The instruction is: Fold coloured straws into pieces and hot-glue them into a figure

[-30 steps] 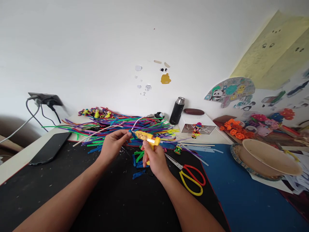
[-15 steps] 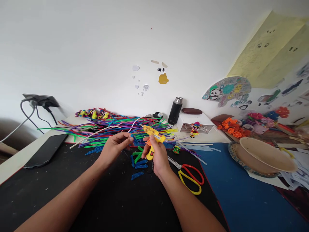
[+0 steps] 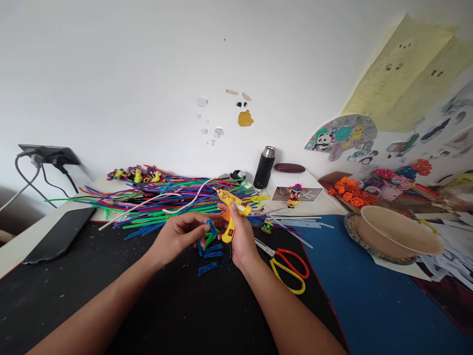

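The white wall (image 3: 140,74) stands behind the desk, dotted with small paper cut-outs (image 3: 245,118); below it, a black mat (image 3: 166,305) covers the near side, with a blue surface (image 3: 369,305) to its right. A heap of coloured pipe cleaners (image 3: 148,212) spreads beyond the mat's far edge. The right hand (image 3: 242,239), its wrist just left of the scissors (image 3: 272,253), wraps its fingers firmly round the handle of a yellow glue gun (image 3: 226,197); the gun, whose nozzle a second ago met the work at the other hand, now stands clear of it, tilted up and leftward. The left hand (image 3: 181,236), lower than before, has thumb and fingertips together on a blue piece (image 3: 211,227). That piece, too, sits lower, held just left of the gun's handle, in front of the short green strips (image 3: 210,240) on the mat.
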{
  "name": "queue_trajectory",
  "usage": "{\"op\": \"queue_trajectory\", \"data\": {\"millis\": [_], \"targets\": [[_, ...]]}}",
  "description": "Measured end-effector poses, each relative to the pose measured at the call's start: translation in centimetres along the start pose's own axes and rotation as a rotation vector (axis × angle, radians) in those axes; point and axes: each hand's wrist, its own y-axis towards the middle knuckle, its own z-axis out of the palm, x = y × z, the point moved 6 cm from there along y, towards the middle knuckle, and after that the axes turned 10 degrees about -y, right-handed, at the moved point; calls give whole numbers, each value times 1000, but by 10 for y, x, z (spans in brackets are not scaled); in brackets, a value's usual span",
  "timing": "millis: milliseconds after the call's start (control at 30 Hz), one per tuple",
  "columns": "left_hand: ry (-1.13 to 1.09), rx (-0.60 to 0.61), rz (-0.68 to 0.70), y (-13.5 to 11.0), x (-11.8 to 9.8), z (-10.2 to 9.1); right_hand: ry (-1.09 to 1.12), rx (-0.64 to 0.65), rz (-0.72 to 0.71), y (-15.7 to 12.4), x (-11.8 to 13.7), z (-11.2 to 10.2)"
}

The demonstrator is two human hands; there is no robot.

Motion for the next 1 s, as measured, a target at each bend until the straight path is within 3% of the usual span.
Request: {"op": "queue_trajectory", "data": {"millis": [267, 533, 600, 767, 833, 1000], "targets": [[-29, 54, -47, 0, 7, 3, 6, 7, -42, 0, 0, -1], [-45, 239, -177, -7, 12, 19, -10, -10, -62, 3, 3, -5], [-102, 151, -119, -1, 10, 8, -4, -1, -56, 3, 5, -4], [-184, -306, 106, 16, 5, -42, -14, 0, -89, 2, 8, -4], [-159, -366, 124, 20, 8, -51, -32, 21, -100, 0, 7, -3], [-98, -361, 111, 21, 16, -51, -219, 121, -131, -7, 2, 6]]}}
